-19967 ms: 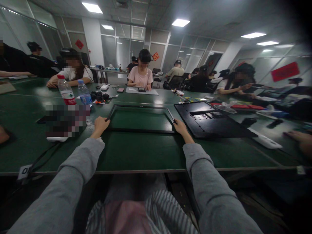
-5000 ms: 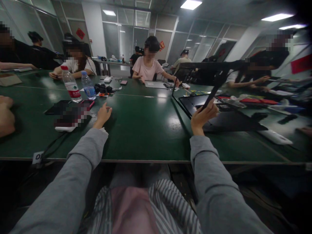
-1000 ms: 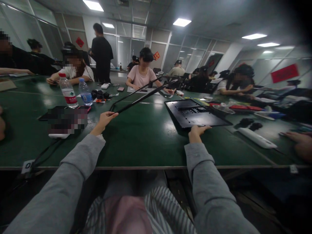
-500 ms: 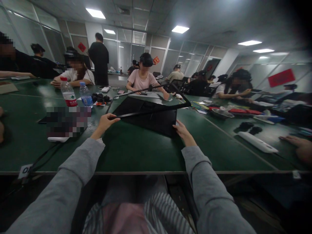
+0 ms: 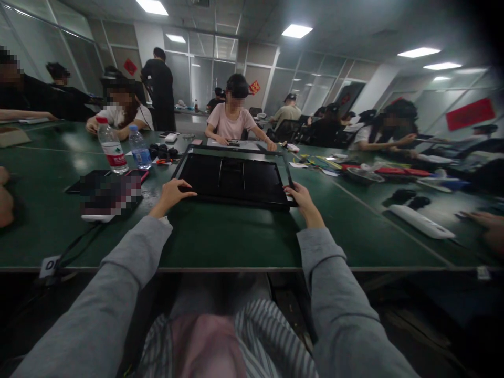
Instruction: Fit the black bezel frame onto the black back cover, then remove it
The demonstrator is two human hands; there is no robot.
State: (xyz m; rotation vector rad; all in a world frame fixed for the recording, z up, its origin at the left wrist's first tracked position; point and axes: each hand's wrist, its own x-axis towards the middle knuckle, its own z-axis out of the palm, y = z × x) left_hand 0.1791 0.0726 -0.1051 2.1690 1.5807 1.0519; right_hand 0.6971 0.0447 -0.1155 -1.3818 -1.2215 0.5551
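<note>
Your black frame (image 5: 286, 169) lies over the dark back panel (image 5: 232, 178) at the middle of the green table (image 5: 236, 236), and its far edge looks slightly raised; press unevenly and it may seat crooked or bend. Your left hand (image 5: 173, 193) rests at the near left corner, fingers (image 5: 188, 194) loosely spread along the edge. Your right hand (image 5: 301, 198) has its fingers curled on the near right corner.

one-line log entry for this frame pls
left hand: on near-left corner of black frame | right hand: grips its near-right corner | frame over black panel | on green table
</note>
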